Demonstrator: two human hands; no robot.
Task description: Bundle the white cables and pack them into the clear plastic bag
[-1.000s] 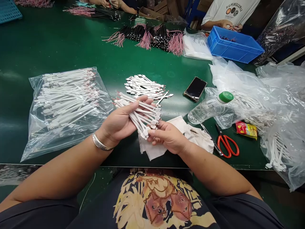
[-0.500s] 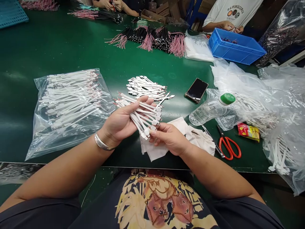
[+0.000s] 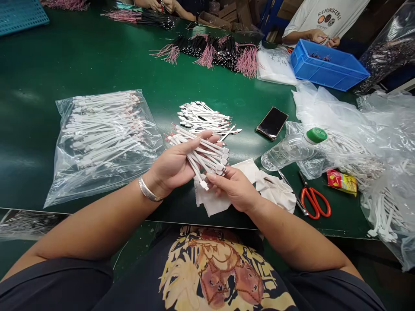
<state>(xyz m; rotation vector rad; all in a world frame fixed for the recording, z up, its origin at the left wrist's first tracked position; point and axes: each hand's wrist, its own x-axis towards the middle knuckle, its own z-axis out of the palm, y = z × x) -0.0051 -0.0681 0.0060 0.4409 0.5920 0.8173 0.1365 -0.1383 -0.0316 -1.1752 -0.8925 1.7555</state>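
cable bundle [image 3: 197, 149] stays clasped in left hand [image 3: 175, 166], right hand [image 3: 235, 188] still pinching its end.

Wide green table [image 3: 84, 56] — glossy w/ soft glare patches; cardboard boxes [image 3: 223, 13] at far edge.

A dark navy T-shirt [image 3: 292, 283] with short sleeves is worn, printed in front with a yellow and orange graphic [image 3: 217, 272]. A silver bangle [image 3: 149, 191] is worn behind the left hand [image 3: 175, 166].

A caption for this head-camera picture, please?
Left hand grips a bundle of white wire leads while right hand fingers its ends over green table.
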